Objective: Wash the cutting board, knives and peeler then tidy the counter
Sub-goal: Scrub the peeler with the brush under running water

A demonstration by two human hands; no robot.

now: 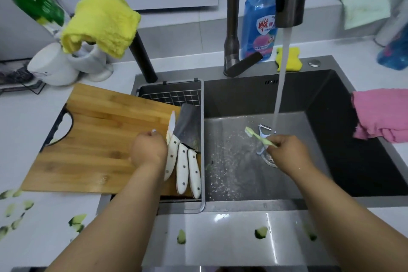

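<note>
Bright, soft focus, fisheye-warped edges

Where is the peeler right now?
Head view: the peeler is in the right hand, with a green toothbrush, over the sink near the drain.

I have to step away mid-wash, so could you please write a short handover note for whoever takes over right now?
Left hand: curled at the knives on the cutting board, which bridges counter and sink basket.
Right hand: holds toothbrush and peeler beside the running water, over the sink.
Done: nothing visibly finished.
Left: peeler, knives, board, then clear the peel scraps off the counter.
</note>
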